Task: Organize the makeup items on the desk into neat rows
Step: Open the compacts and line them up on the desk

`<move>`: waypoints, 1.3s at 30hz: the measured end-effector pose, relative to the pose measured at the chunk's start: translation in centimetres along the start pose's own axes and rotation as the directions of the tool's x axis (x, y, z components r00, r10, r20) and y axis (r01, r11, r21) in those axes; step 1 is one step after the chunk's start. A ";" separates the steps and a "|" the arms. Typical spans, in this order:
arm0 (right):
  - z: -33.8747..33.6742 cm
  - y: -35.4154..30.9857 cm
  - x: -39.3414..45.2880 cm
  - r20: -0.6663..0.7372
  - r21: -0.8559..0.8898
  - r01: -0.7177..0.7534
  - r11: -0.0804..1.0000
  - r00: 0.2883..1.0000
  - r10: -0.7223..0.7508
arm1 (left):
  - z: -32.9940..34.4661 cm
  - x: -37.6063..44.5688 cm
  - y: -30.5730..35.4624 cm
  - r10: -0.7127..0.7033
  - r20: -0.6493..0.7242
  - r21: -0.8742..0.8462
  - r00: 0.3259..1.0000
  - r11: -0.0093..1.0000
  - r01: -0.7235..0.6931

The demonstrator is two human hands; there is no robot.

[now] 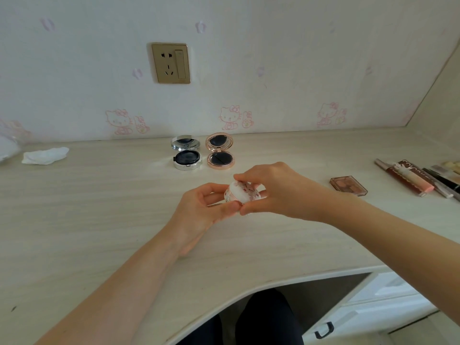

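Both hands hold a small round white compact with a pink flower pattern (241,194) just above the middle of the pale wooden desk (99,220). My left hand (202,210) grips its base from the left. My right hand (276,189) closes over its lid from the right. Behind them, near the wall, a silver compact (186,152) and a rose-gold compact (220,150) lie open side by side with their mirrors up. A small brown eyeshadow palette (348,186) lies to the right. Several lip glosses and pencils (420,179) lie at the far right.
A crumpled white tissue (44,156) lies at the back left of the desk. A gold wall socket (171,63) sits on the wall above. The desk's front edge curves in over my knees, and a white drawer with a black handle (324,330) is at the lower right.
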State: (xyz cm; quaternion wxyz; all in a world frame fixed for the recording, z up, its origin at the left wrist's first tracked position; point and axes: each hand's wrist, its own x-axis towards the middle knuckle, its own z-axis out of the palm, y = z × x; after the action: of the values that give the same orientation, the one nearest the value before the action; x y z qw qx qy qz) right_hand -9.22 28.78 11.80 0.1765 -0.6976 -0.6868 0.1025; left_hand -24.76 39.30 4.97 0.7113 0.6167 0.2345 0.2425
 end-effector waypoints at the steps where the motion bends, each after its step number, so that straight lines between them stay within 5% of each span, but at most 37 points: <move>1: -0.2 0.0 0.0 0.009 -0.006 0.001 1.000 1.000 -0.001 | -0.1 0.0 0.0 0.008 0.001 0.024 1.000 1.000 -0.008; 9: -1.0 0.4 0.6 0.012 0.124 -0.062 0.990 0.998 0.061 | -0.3 0.3 0.2 0.066 0.029 0.121 0.997 0.990 -0.069; 18: 0.3 0.9 0.9 0.033 0.021 -0.069 0.997 0.997 0.069 | -0.5 0.6 -1.1 0.250 -0.067 0.501 0.966 0.845 -0.184; 30: 2.4 1.1 0.8 -0.049 -0.141 -0.044 0.989 0.998 0.037 | -1.0 0.9 -2.5 0.247 -0.093 0.573 0.964 0.805 -0.151; 39: 2.6 1.6 1.8 -0.077 -0.057 -0.041 0.998 0.996 0.037 | -1.0 0.8 -2.6 0.254 -0.115 0.605 0.960 0.785 -0.135</move>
State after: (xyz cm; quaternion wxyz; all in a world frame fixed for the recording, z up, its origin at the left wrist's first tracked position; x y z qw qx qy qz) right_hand -8.69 30.81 8.99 0.1800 -0.7192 -0.6685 0.0591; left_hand -24.65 40.30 2.27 0.4291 0.8019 0.3000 0.2876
